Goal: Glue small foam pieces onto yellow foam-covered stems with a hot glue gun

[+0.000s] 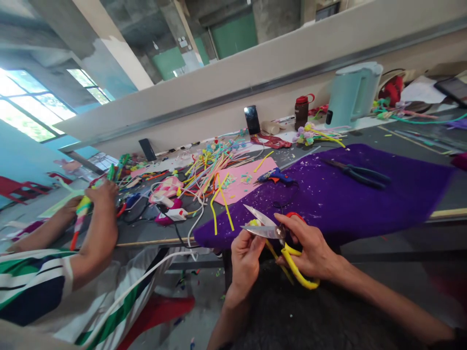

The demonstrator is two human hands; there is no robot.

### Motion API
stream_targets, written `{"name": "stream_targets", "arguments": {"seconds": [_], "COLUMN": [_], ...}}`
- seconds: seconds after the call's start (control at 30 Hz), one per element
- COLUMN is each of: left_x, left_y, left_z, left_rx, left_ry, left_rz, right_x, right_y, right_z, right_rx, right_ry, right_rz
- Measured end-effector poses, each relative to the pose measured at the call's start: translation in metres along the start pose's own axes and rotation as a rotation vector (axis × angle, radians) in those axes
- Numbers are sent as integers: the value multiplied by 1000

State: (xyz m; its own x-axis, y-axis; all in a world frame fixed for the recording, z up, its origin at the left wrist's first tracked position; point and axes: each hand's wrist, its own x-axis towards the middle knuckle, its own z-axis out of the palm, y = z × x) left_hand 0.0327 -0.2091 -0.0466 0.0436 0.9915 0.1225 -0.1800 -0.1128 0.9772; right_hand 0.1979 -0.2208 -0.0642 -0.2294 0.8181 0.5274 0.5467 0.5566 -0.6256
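Note:
My right hand is closed on a pair of scissors with a yellow-wrapped handle loop, and the blades stand apart, pointing left. Between the fingertips of my left hand is a yellow pipe cleaner, its far end partly hidden behind the blades. A small yellow tuft shows right at the blades. Both hands are over the front edge of a purple cloth. Beyond them on the cloth lies a blue glue gun, and pliers with dark handles rest farther right.
Left of me a co-worker's hands hold a colourful bundle. Several pipe cleaners lie heaped mid-table near a pink sheet. A white cord hangs over the table edge. At the back stand a phone, a brown bottle and a kettle.

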Motion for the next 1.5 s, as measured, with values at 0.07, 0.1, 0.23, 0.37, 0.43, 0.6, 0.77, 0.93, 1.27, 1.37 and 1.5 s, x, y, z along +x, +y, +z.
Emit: {"name": "stream_targets", "arguments": {"seconds": [0.07,0.1,0.23,0.37,0.43,0.6,0.77,0.93,1.27,1.37,1.5], "left_x": [-1,-1,0,0,-1,-1,-1,-1,-3,-3,-4], "left_y": [1,1,0,-2,-3,-4,-9,-12,-13,-13,-15], "left_z": [0,0,0,-1,-2,-4,-5,-7,-8,-8,-9], "left_rx": [-2,-4,23,34,34,24,51,56,44,55,73], "left_ry": [-3,-4,1,10,16,18,50,57,52,42,43], "left_rz": [2,2,-8,-12,-12,-3,-2,-4,-8,16,35], "right_x": [0,0,-1,-1,-1,-1,-4,-6,-3,-3,-4], "right_y": [1,1,3,5,6,9,16,17,12,13,14], "right_z": [0,0,1,1,1,6,11,13,6,6,8], "right_rx": [7,12,16,17,17,-13,-39,-55,-37,-22,-14], "right_ry": [-5,-9,-22,-30,-45,-47,-29,-33,-65,-70,-72], "right_rz": [-5,-3,8,-11,-17,-17,-36,-36,-66,-72,-74]}}
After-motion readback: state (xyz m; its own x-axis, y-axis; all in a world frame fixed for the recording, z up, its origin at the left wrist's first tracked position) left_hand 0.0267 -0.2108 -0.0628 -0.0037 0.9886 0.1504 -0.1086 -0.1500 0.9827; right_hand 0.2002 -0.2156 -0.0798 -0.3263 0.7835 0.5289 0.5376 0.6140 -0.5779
